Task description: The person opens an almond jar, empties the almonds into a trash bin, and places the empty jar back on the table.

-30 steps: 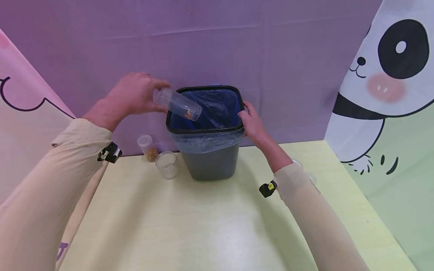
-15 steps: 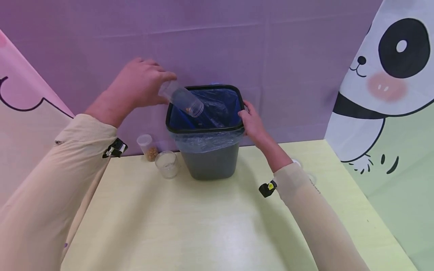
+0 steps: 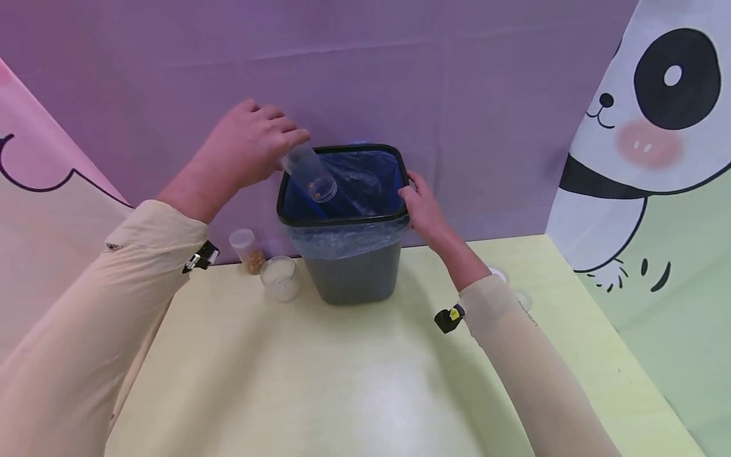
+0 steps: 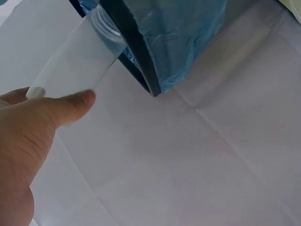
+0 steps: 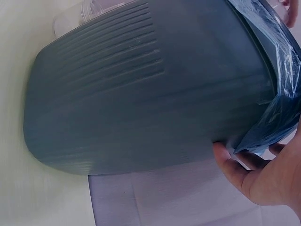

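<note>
My left hand (image 3: 251, 143) grips a clear plastic jar (image 3: 311, 174) near its base, fingers on top. The jar is tipped steeply, its mouth down inside the rim of a grey trash bin (image 3: 354, 279). A small brown bit shows near the jar's mouth. A translucent blue liner (image 3: 342, 242) covers the inside of the bin and folds over its rim. On the far side, my right hand (image 3: 422, 206) holds the bin by its right rim. The right wrist view shows that hand's fingers (image 5: 230, 167) against the bin's side and liner.
Left of the bin stand a white-capped clear jar (image 3: 249, 252) with brown bits and a wide clear tub (image 3: 280, 280). Behind my right sleeve, a white round piece (image 3: 498, 274) and a clear round piece (image 3: 523, 299) partly show. A purple cloth wall (image 3: 365, 70) rises behind the bin.
The left hand has moved right, tipping the jar more steeply into the bin. Fewer brown bits show in the jar than before. My right hand stays on the rim.
</note>
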Tool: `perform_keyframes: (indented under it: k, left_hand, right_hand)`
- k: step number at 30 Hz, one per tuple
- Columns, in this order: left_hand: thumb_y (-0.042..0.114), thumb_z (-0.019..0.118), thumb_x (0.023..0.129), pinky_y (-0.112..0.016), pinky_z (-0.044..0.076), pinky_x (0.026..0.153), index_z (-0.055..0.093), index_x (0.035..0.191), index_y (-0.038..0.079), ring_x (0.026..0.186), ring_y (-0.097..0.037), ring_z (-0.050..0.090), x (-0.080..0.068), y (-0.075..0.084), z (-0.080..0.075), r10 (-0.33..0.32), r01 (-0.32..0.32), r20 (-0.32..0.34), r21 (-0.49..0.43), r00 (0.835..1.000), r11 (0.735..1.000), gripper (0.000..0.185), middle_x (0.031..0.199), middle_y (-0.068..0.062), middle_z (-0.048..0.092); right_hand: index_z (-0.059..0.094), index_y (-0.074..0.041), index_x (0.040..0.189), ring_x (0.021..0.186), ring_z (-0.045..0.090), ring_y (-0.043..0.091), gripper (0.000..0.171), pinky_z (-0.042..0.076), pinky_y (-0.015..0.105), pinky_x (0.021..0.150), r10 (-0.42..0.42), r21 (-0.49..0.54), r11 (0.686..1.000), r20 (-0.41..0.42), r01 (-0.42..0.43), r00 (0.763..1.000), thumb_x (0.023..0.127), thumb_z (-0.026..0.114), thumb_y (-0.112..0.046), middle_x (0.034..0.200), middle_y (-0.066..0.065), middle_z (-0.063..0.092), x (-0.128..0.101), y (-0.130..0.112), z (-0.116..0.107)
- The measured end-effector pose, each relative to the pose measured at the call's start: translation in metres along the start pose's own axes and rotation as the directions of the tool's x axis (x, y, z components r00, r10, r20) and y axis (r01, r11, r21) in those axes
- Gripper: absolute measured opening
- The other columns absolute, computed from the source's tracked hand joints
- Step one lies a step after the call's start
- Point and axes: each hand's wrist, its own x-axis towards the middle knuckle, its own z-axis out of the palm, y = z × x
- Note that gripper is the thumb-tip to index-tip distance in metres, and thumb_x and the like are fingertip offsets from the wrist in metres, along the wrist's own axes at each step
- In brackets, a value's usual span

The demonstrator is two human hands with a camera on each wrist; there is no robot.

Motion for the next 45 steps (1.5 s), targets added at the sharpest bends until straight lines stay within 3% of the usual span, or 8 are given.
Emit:
perform_keyframes:
  k: [5,9,12,17,23,27,37,45]
  left_hand:
    - [0.005,0.085,0.073,-0.052,0.047,0.083,0.06,0.126,0.006,0.101,-0.038,0.058,0.0,0.001,0.003,0.007,-0.004,-0.052,0.055,0.999,0.998,0.059,0.113,-0.019,0.065]
    - [0.014,0.086,0.072,-0.055,0.046,0.087,0.058,0.128,0.003,0.105,-0.041,0.056,-0.005,0.002,0.005,-0.104,0.104,-0.018,0.0,0.994,0.995,0.064,0.117,-0.021,0.064]
    - [0.018,0.086,0.071,-0.056,0.044,0.087,0.058,0.129,0.001,0.107,-0.043,0.055,-0.015,0.002,0.009,-0.201,0.2,-0.012,-0.055,0.979,0.978,0.066,0.119,-0.022,0.063]
    - [0.021,0.082,0.075,-0.055,0.043,0.081,0.055,0.127,0.002,0.101,-0.044,0.057,-0.039,-0.003,0.019,-0.353,0.35,0.007,-0.142,0.936,0.926,0.062,0.118,-0.022,0.063]
    - [0.025,0.075,0.078,-0.055,0.045,0.08,0.052,0.119,-0.001,0.084,-0.042,0.062,-0.068,-0.006,0.032,-0.522,0.511,0.01,-0.217,0.853,0.832,0.054,0.099,-0.025,0.066]
    - [0.033,0.076,0.078,-0.058,0.04,0.083,0.05,0.114,-0.004,0.08,-0.043,0.061,-0.08,-0.004,0.038,-0.589,0.581,0.039,-0.233,0.807,0.78,0.057,0.093,-0.028,0.064]
    - [0.041,0.083,0.073,-0.054,0.034,0.07,0.052,0.112,-0.004,0.081,-0.044,0.051,-0.098,-0.002,0.054,-0.682,0.607,-0.084,-0.387,0.727,0.694,0.067,0.091,-0.025,0.057]
    - [0.038,0.075,0.083,-0.056,0.035,0.079,0.041,0.135,0.002,0.088,-0.045,0.055,-0.103,0.006,0.063,-0.712,0.623,-0.002,-0.482,0.702,0.616,0.072,0.111,-0.029,0.059]
  right_hand:
    - [0.03,-0.022,0.151,0.121,0.045,0.034,0.055,0.049,0.047,0.078,0.003,0.018,1.0,-0.017,-0.003,1.0,0.097,0.037,-0.031,0.144,0.011,0.042,0.002,0.0,0.0]
    - [0.031,-0.021,0.15,0.119,0.047,0.034,0.054,0.049,0.044,0.072,-0.004,0.02,1.0,-0.015,0.004,1.0,0.098,0.038,-0.03,0.141,0.012,0.044,0.002,-0.001,0.0]
    - [0.03,-0.02,0.151,0.118,0.047,0.034,0.054,0.048,0.041,0.071,-0.006,0.011,1.0,0.002,0.006,1.0,0.099,0.037,-0.03,0.141,0.012,0.044,0.002,0.0,0.002]
    - [0.028,-0.019,0.151,0.117,0.047,0.034,0.054,0.047,0.039,0.069,-0.009,0.01,1.0,0.006,0.009,1.0,0.099,0.036,-0.03,0.14,0.012,0.044,0.003,0.0,0.003]
    - [0.028,-0.02,0.151,0.117,0.048,0.033,0.054,0.049,0.044,0.073,-0.004,0.025,1.0,0.003,0.004,1.0,0.099,0.037,-0.031,0.142,0.012,0.043,0.004,0.0,0.004]
    - [0.027,-0.02,0.152,0.121,0.047,0.033,0.054,0.049,0.047,0.077,0.003,0.015,1.0,0.003,-0.003,1.0,0.099,0.036,-0.032,0.145,0.011,0.04,0.004,0.0,0.003]
    - [0.027,-0.018,0.152,0.122,0.046,0.038,0.054,0.05,0.046,0.077,-0.006,0.037,0.999,0.005,0.006,1.0,0.099,0.035,-0.029,0.142,0.015,0.042,0.004,-0.001,0.001]
    - [0.026,-0.019,0.152,0.122,0.046,0.036,0.054,0.05,0.047,0.078,0.001,0.035,0.999,-0.002,-0.001,1.0,0.1,0.036,-0.03,0.143,0.013,0.041,0.004,0.0,-0.002]
